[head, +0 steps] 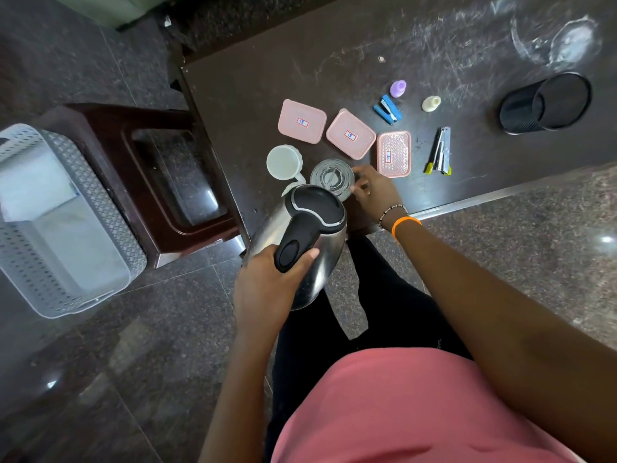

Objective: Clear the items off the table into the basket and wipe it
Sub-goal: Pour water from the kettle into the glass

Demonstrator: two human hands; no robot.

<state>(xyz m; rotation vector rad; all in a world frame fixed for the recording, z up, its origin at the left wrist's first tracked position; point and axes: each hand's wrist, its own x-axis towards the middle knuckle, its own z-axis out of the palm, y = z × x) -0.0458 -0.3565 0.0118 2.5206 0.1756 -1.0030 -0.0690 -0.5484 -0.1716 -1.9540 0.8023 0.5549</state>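
My left hand [263,289] grips the black handle of a steel kettle [307,235], lifted off the near corner of the dark table [253,81]. My right hand [374,192] holds the side of a clear glass [332,178] standing on the table. A white cup [283,162] stands left of the glass. Behind them lie three pink lidded boxes [302,121] [350,134] [394,154]. The white perforated basket [100,208] sits on a brown stool at the left.
Farther right on the table: a blue stapler [387,109], a purple cap [398,88], a cream cap [431,103], a second stapler with yellow tips [440,152] and a black mesh pen holder [544,103] on its side. The brown stool [160,182] stands against the table's left edge.
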